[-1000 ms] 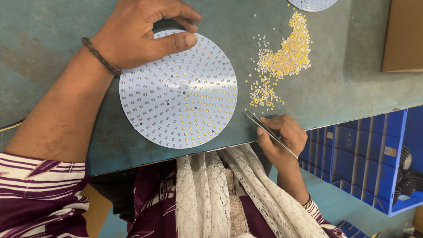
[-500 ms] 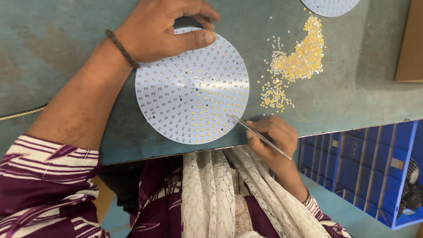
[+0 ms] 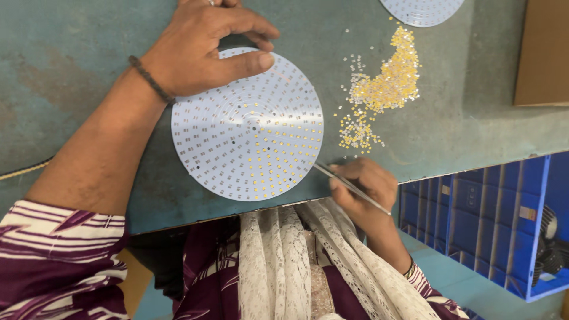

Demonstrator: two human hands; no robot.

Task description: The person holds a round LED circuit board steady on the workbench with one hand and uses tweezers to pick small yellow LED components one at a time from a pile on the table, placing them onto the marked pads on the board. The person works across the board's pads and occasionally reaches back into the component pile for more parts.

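Right hand [image 3: 363, 188], low and right of centre, pinches thin tweezers [image 3: 349, 186] shut-fingered, long axis running up-left, tip at the lower right rim of the round white board [image 3: 248, 125]; left hand [image 3: 204, 44] presses the board's top edge; yellow chips [image 3: 385, 89] lie upper right.

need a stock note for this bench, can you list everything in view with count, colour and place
round board: one, white, part filled with yellow chips, middle of table
second round board: one, white, top edge, cut off
loose chips: a heap, yellow and white, right of the board
tweezers: one pair, metal, tip at the board's lower right edge
table: one, worn teal
crate: one, blue, lower right
cardboard: one piece, brown, right edge
left hand: on the board's top rim
right hand: holding the tweezers
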